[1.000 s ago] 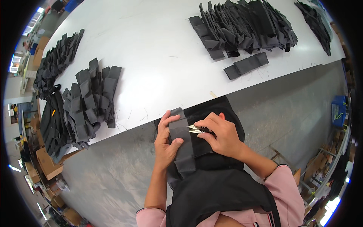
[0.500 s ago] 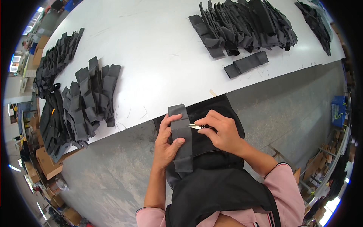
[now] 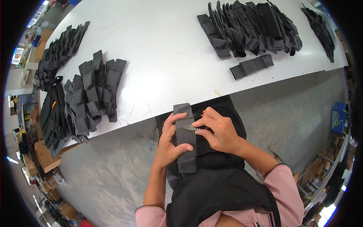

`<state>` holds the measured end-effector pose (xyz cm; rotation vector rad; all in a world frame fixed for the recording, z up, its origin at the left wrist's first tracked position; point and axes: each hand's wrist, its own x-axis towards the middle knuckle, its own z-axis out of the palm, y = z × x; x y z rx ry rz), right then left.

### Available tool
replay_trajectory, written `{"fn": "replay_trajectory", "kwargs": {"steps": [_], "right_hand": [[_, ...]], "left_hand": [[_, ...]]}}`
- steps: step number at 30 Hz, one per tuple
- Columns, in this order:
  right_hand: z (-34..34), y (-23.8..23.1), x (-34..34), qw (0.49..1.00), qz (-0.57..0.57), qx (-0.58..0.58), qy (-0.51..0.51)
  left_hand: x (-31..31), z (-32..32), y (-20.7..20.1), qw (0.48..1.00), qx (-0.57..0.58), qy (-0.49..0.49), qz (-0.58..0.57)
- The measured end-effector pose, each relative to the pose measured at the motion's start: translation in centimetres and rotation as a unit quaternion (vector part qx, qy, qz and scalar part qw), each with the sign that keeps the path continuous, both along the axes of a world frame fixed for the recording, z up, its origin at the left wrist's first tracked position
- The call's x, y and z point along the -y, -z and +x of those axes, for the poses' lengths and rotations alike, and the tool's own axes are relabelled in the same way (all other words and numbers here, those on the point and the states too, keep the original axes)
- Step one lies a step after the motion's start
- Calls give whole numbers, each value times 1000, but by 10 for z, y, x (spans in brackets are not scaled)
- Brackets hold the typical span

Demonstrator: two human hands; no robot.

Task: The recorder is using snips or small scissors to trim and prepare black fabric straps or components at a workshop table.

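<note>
A dark grey sewn fabric strip [image 3: 185, 153] with folded sections lies lengthwise over my black-clad lap, close to the table edge. My left hand [image 3: 168, 142] grips its left side, the fingers on the upper part and the thumb lower down on its face. In my right hand [image 3: 218, 130], pinched between thumb and fingers, is a pair of thread snips [image 3: 188, 128]. Their pointed metal blades lie over the middle of the strip, near a fold edge. Whether the tips touch a thread cannot be made out.
The white table [image 3: 162, 49] carries a large stack of dark strips [image 3: 249, 30] at the far right. One single strip [image 3: 251, 66] lies before it. More strip piles [image 3: 90, 90] are at the left. A blue basket [image 3: 338, 117] and cardboard boxes [image 3: 47, 155] stand off the table.
The snips have moved left from the strip's right edge onto its face. My right hand has shifted slightly left, and the strip sits a little further right. The view has shifted slightly.
</note>
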<state>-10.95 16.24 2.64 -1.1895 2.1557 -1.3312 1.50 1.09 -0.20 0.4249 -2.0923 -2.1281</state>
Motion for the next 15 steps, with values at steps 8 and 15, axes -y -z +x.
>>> {"fn": "replay_trajectory", "kwargs": {"steps": [8,15], "right_hand": [[17,-2,-15,987,-73,128,71],[31,14,7,994,-43,-95,-10]], "left_hand": [[12,-24,3,984,48,-170,9],[15,-76,-7,948,77,-280,134]]}}
